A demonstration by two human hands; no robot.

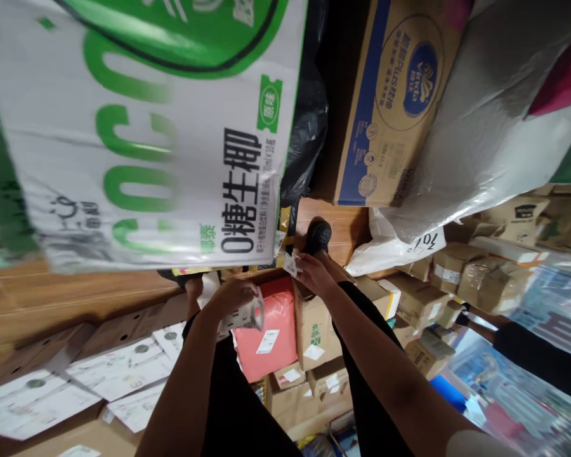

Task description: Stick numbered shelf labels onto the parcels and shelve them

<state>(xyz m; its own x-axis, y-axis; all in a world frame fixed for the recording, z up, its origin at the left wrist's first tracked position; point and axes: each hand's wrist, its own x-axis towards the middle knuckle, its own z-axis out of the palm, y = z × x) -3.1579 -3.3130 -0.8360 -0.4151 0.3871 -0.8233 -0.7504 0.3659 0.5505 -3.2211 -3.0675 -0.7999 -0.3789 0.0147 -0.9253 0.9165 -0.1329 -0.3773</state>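
My left hand [232,297] is closed around a small white packet with black print [248,313]. My right hand [314,273] pinches a small white slip of paper [290,264] by its edge. Both hands hover over a red mailer bag with a white label [271,330] and a small brown box [314,333]. My black trousers and a dark shoe [318,236] show between and beyond my arms.
A large white and green carton [143,133] fills the upper left. A brown carton with blue print [390,101], a black bag [307,127] and a grey plastic sack [485,120] lie ahead. Many small parcels [438,298] cover the wooden floor [52,298]. Another person's dark-clothed limb [537,358] is at right.
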